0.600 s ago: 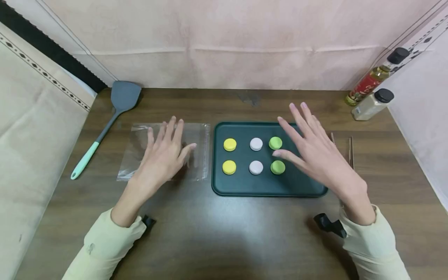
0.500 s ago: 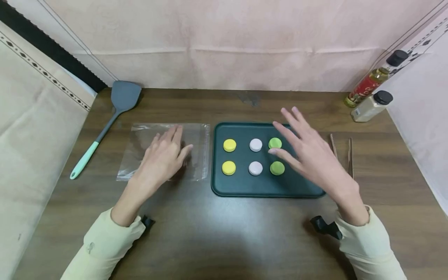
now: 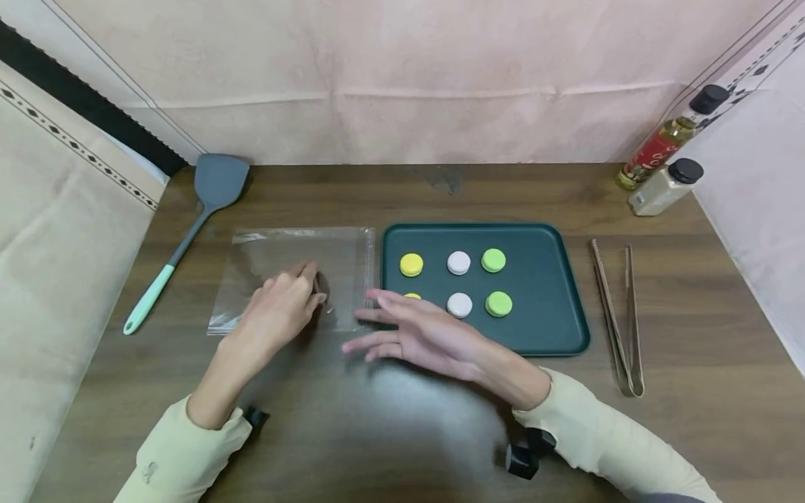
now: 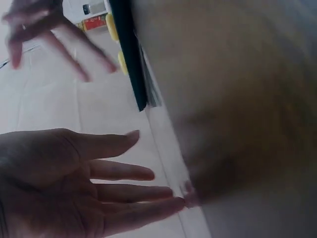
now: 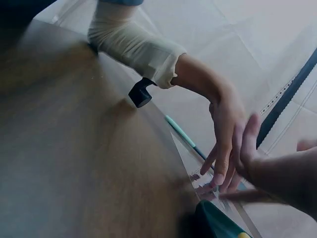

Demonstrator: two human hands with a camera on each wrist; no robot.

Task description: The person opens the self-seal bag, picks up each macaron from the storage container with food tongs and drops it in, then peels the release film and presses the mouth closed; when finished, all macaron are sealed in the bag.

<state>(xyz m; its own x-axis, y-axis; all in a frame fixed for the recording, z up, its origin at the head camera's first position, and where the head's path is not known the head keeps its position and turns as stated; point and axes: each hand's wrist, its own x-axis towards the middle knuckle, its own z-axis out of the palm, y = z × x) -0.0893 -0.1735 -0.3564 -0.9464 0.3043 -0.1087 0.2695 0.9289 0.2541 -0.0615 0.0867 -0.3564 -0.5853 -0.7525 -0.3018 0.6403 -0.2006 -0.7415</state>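
On the left we are seeing a spatula lying aslant on the worktop. Next, a clear plastic bag is lying flat just left of the tray. The left hand is touching it with loosely extended fingertips, not gripping. We are judging the bag to be feather-light, limp and slick, probably clinging to the worktop; its free right edge is looking like the best place for a pinch, since pressing the middle is likely only sliding or creasing the film. The right hand is hanging over the tray's near left corner, fingers apart, holding nothing. Beyond it, coloured discs are sitting on the tray, tongs are lying beside it, and a jar and bottle are standing farther back.
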